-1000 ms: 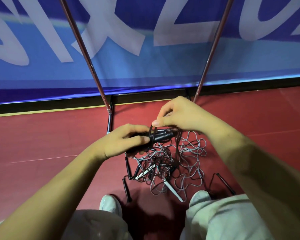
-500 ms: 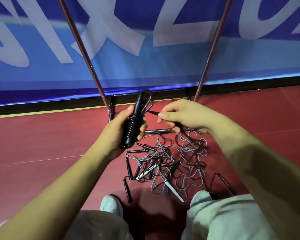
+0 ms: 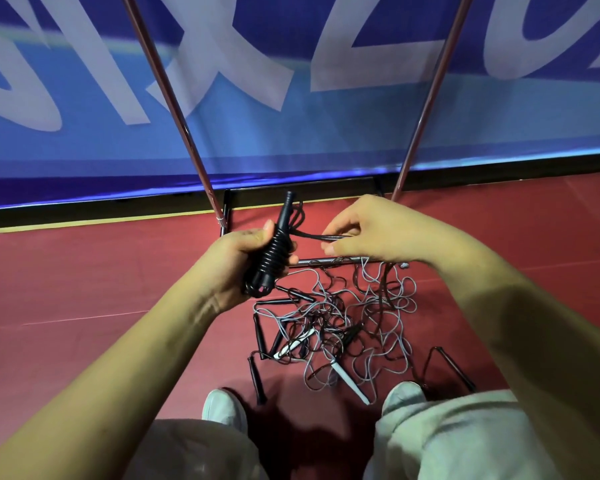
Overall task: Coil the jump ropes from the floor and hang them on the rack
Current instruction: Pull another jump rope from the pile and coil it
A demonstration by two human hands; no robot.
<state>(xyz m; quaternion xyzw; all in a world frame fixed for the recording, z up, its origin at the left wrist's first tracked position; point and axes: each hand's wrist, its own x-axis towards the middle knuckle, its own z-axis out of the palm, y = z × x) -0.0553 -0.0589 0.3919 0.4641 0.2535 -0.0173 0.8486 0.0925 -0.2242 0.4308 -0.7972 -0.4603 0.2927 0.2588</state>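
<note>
above the tangled jump ropes (image 3: 340, 327), left hand (image 3: 238, 258) grips black ribbed handles (image 3: 274, 251).

Red floor (image 3: 66, 271), matte, crossed by a thin pale line (image 3: 84, 319). At its far edge a narrow yellow stripe (image 3: 84, 223), then a black strip (image 3: 84, 211). Behind, a blue banner (image 3: 326, 133) with huge white letters (image 3: 222, 46), darker blue along the bottom, glossy under dim indoor light.
</note>
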